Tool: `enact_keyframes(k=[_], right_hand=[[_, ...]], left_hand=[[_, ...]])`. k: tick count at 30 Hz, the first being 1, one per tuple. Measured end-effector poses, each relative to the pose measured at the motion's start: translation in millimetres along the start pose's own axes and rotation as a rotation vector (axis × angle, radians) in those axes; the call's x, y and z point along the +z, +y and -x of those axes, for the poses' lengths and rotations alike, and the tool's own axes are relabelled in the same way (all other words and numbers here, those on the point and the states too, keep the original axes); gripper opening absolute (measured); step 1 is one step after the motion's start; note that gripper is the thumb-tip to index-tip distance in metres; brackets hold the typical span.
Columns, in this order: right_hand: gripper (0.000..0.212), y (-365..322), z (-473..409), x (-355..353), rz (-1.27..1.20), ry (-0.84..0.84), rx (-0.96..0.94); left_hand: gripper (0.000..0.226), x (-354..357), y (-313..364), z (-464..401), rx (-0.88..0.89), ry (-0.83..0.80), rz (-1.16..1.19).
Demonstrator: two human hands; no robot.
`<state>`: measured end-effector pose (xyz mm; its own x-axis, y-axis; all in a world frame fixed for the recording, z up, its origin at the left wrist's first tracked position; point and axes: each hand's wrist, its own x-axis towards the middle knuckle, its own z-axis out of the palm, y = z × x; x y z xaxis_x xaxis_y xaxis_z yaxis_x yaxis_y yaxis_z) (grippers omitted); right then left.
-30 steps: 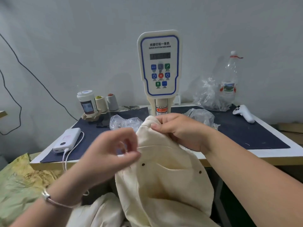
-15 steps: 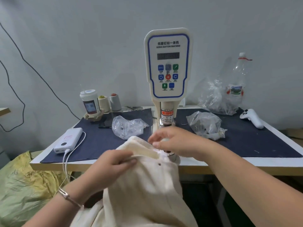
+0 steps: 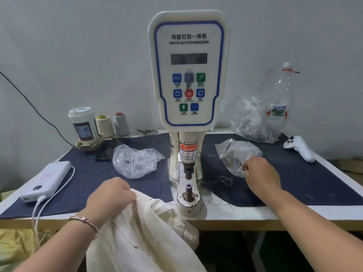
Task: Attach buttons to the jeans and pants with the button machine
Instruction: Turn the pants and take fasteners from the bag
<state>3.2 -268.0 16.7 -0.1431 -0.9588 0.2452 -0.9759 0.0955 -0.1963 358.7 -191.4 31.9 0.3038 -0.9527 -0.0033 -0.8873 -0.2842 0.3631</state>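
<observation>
- Two hands work here. Nearest, the left hand [image 3: 110, 195] has a closed grip on the cream cotton pants [image 3: 141, 232], which hang over the front edge of the white desk [image 3: 255, 214], just beside the machine base.
- The lower die post [image 3: 189, 190] of the tall white button machine [image 3: 188, 75] stands bare; no cloth lies on it.
- Further on, the right hand [image 3: 261, 176] reaches into the clear plastic bag of metal parts [image 3: 235, 156] on the dark blue mat [image 3: 294, 183]. Its fingers are curled at the bag, but I cannot tell if they pinch a button.
- I judge the step is fetching a button. The next move calls for seating it on the die, then bringing the waistband over the post.
- Half a second ago both hands held the pants at the die; now the right one has left the cloth and the pants sit lower.
</observation>
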Motion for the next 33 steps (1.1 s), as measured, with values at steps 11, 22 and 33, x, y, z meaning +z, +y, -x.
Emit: enact_keyframes(k=[11, 22, 33], right_hand=[[0.016, -9, -32, 25, -0.112, -0.118, 0.082], [0.041, -3, -26, 28, -0.197, -0.029, 0.077], [0.017, 0, -31, 34, -0.192, 0.02, 0.112]], left_hand=[[0.023, 10, -7, -29, -0.056, -0.201, -0.007], [0.029, 30, -21, 1, 0.091, 0.117, 0.038], [0.053, -19, -106, 1, -0.013, 0.138, 0.11]])
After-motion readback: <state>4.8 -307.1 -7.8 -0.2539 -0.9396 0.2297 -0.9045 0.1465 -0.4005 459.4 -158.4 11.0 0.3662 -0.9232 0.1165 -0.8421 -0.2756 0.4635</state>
